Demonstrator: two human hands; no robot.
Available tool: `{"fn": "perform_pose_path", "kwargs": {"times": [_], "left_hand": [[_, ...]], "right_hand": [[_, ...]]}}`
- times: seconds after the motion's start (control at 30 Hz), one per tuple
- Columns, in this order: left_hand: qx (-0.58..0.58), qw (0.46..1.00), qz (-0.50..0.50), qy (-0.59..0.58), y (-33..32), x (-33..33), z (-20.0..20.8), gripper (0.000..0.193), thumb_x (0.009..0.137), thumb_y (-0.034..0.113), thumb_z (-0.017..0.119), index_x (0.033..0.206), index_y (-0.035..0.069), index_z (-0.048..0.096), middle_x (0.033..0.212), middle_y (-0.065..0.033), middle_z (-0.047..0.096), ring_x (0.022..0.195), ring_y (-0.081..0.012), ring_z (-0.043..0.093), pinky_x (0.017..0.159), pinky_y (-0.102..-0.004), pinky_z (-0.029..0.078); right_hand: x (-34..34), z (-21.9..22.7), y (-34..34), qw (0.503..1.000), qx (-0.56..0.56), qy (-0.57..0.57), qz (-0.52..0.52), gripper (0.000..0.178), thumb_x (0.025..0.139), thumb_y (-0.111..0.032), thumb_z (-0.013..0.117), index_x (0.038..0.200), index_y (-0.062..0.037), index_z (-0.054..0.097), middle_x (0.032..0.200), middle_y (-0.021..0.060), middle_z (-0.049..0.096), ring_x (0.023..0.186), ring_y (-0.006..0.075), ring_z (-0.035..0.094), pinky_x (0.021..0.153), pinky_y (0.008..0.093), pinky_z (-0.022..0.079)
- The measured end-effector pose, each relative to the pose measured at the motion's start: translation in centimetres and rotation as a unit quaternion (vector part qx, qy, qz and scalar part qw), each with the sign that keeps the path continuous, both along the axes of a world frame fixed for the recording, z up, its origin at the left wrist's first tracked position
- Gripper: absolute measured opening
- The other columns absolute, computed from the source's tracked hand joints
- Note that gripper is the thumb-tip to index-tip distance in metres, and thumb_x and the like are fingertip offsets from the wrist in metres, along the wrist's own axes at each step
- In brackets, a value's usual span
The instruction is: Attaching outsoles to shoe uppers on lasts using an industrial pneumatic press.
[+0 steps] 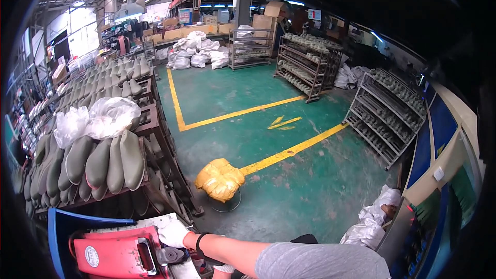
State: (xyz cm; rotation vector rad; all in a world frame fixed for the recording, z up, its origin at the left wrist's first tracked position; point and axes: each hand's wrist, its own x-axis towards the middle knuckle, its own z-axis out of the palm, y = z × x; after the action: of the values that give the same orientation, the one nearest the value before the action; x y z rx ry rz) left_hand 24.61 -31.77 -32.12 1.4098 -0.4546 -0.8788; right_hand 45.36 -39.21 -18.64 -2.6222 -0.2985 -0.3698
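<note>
At the lower left, a red machine housing (116, 253) has a round pale label and a dark slot framed in metal. My right hand (173, 231), in a white glove, lies at the right end of this housing, on the whitish panel (155, 220) behind it. The glove blends with the panel, so its fingers do not show plainly. Just below that hand is a dark grey part with a round knob (173, 254). My left hand (224, 268), also white-gloved, shows only partly under my right forearm; its fingers are hidden. A blue curved guard (56, 245) borders the housing.
A rack of grey-green shoe-shaped forms (106, 163) stands on the left, with clear plastic bags (98, 119) on top. A stool with a yellow wrapped seat (220, 180) is ahead. Loaded racks (385, 116) stand right, near white sacks (372, 222). Yellow lines (294, 150) mark the green floor.
</note>
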Motion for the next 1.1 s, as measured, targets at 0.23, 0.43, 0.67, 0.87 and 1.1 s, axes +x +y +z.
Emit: {"fn": "perform_pose_path", "kwargs": {"times": [0.23, 0.43, 0.67, 0.87, 1.1], "left_hand": [[-0.072, 0.992, -0.038, 0.102, -3.5, 0.5, 0.7, 0.026, 0.102, 0.027, 0.06, 0.115, 0.005, 0.064, 0.11, -0.014, 0.067, 0.105, -0.0302, 0.061, 0.097, -0.0418, 0.048], [-0.137, 0.976, -0.017, 0.171, -4.8, 2.3, 1.9, 0.025, 0.102, 0.029, 0.059, 0.113, 0.007, 0.062, 0.107, -0.0123, 0.065, 0.103, -0.029, 0.06, 0.096, -0.0422, 0.048], [-0.208, 0.948, -0.015, 0.239, -5.2, 4.5, 4.1, 0.025, 0.102, 0.032, 0.058, 0.11, 0.008, 0.061, 0.104, -0.0103, 0.064, 0.101, -0.0277, 0.058, 0.095, -0.0427, 0.047], [-0.272, 0.915, -0.026, 0.296, -6.3, 6.1, 5.9, 0.025, 0.102, 0.034, 0.058, 0.108, 0.01, 0.059, 0.102, -0.0085, 0.062, 0.099, -0.0265, 0.057, 0.094, -0.0431, 0.047], [-0.343, 0.865, -0.048, 0.364, -7.6, 7.2, 6.8, 0.025, 0.101, 0.036, 0.057, 0.106, 0.011, 0.058, 0.099, -0.0065, 0.06, 0.096, -0.0252, 0.055, 0.092, -0.0435, 0.046]], "right_hand": [[0.4, -0.6, -0.3, 0.999, 0.007, -0.033, -0.017, 0.027, 0.089, -0.027, 0.057, 0.086, -0.0053, 0.073, 0.098, 0.0183, 0.072, 0.094, 0.0379, 0.069, 0.09, 0.0509, 0.052], [-0.4, 1.8, 0.0, 1.0, -0.013, 0.026, 0.0, 0.03, 0.091, -0.028, 0.057, 0.085, -0.004, 0.072, 0.095, 0.0181, 0.072, 0.092, 0.0364, 0.07, 0.086, 0.049, 0.054], [-0.3, 0.9, -0.7, 1.0, -0.021, -0.01, 0.009, 0.03, 0.096, -0.031, 0.054, 0.088, -0.0075, 0.071, 0.098, 0.0144, 0.072, 0.089, 0.0355, 0.07, 0.083, 0.0486, 0.054], [-0.2, 0.8, -0.4, 1.0, -0.019, -0.003, 0.012, 0.03, 0.095, -0.031, 0.054, 0.085, -0.0079, 0.07, 0.099, 0.0135, 0.072, 0.087, 0.0352, 0.07, 0.081, 0.0491, 0.055], [-0.2, 0.4, 0.0, 1.0, -0.005, 0.019, 0.002, 0.031, 0.093, -0.03, 0.054, 0.084, -0.0084, 0.074, 0.091, 0.0139, 0.074, 0.093, 0.0357, 0.069, 0.087, 0.0498, 0.053]]}}
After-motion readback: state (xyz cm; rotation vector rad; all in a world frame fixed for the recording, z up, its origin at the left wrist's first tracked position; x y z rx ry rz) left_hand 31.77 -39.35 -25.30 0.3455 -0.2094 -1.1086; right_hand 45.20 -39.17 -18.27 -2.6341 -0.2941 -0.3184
